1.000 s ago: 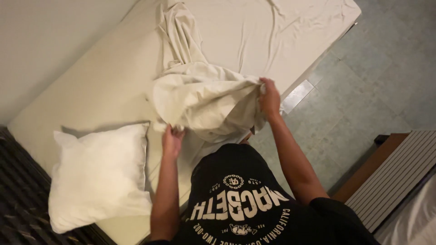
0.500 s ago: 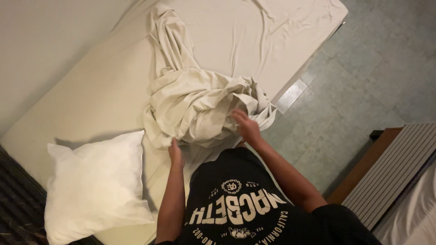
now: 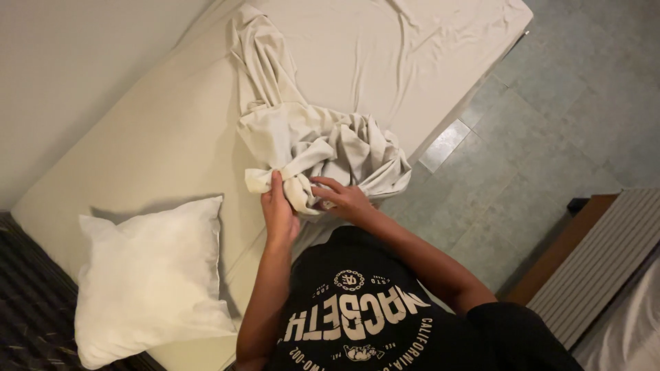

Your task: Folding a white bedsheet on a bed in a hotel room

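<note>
A crumpled cream bed sheet (image 3: 323, 137) lies bunched on the mattress (image 3: 158, 130) in front of me, with one long strip trailing toward the far end. My left hand (image 3: 278, 209) grips the near edge of the bunched sheet. My right hand (image 3: 344, 198) is just beside it, its fingers on the same fold of cloth. Both forearms reach forward from my black printed shirt (image 3: 357, 323).
A white pillow (image 3: 148, 275) lies on the mattress at my left. A dark striped surface (image 3: 27, 323) borders the bed's near left end. Green floor tiles (image 3: 543, 124) lie on the right, with a wooden piece and a slatted grey panel (image 3: 605, 254) beyond.
My right hand has come down from the sheet's right side to the near edge next to my left hand. The lifted sheet has dropped into a lower heap.
</note>
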